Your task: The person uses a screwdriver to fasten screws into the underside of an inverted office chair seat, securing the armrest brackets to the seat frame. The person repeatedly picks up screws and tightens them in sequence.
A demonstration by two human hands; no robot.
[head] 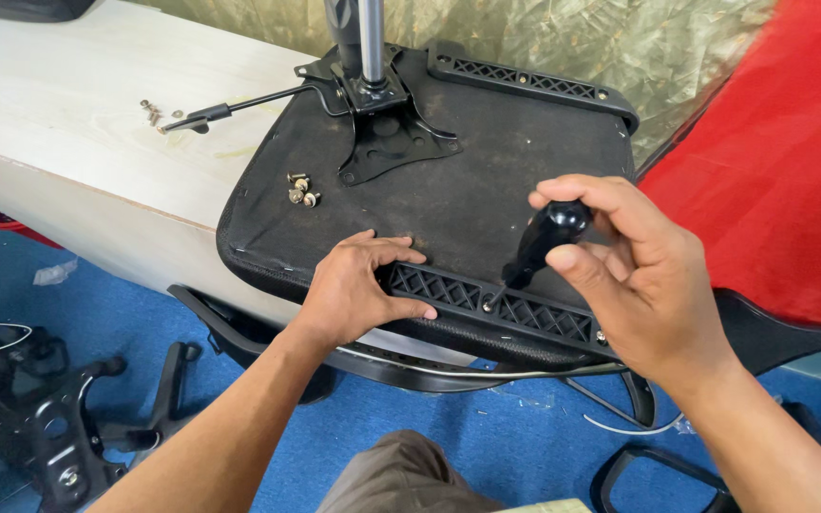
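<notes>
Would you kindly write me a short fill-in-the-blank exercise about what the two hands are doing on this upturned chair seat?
1. The right hand grips a black-handled ____ whose tip meets the lattice bracket.
2. The left hand presses on that bracket's ____ end.
3. Loose screws lie on the black ____.
4. The floor below is ____.

Missing words: screwdriver; left; seat; blue

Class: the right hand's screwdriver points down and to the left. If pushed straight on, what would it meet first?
The right hand aims the screwdriver at a screw in the black plastic bracket; the tip seems to touch it already.
</notes>
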